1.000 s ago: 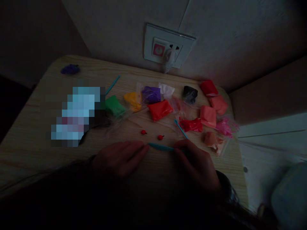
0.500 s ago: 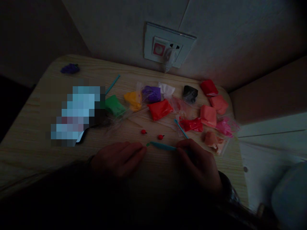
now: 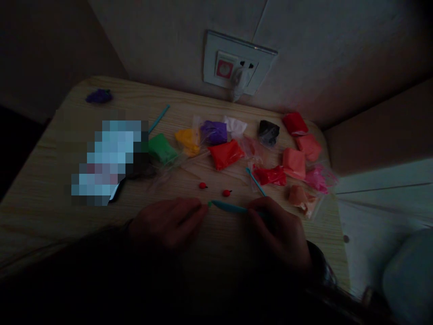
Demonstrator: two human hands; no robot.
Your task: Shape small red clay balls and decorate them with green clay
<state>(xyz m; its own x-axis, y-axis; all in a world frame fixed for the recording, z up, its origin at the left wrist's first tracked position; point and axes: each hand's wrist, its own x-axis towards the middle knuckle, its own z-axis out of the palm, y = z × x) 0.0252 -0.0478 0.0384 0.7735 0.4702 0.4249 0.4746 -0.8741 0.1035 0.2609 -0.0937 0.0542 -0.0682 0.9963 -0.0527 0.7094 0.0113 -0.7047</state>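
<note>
My left hand (image 3: pixel 171 222) is closed in a pinch, with a tiny piece of green clay (image 3: pixel 209 204) at its fingertips. The blue plastic clay knife (image 3: pixel 232 207) is gripped in my right hand (image 3: pixel 279 232), its tip pointing left and touching the green piece or very near it. Just beyond the fingertips lie two small red clay balls, a left one (image 3: pixel 202 185) and a right one (image 3: pixel 226 193), each with a dark stem. Past my right hand rests a thin blue tool (image 3: pixel 256 181). The room is dim and fine detail is hard to see.
A pixelated phone (image 3: pixel 108 158) lies at left, below a purple clay lump (image 3: pixel 99 96). Several clay packets spread across the wooden table (image 3: pixel 37 180), among them green (image 3: pixel 163 149), yellow (image 3: pixel 187 141), red (image 3: pixel 226 154) and black (image 3: pixel 269 132). A wall socket (image 3: pixel 239 63) holds a plug.
My left fingertips have shifted slightly up and right, closer to the knife tip, and the green piece now sits against that tip. My right hand has hardly moved.
</note>
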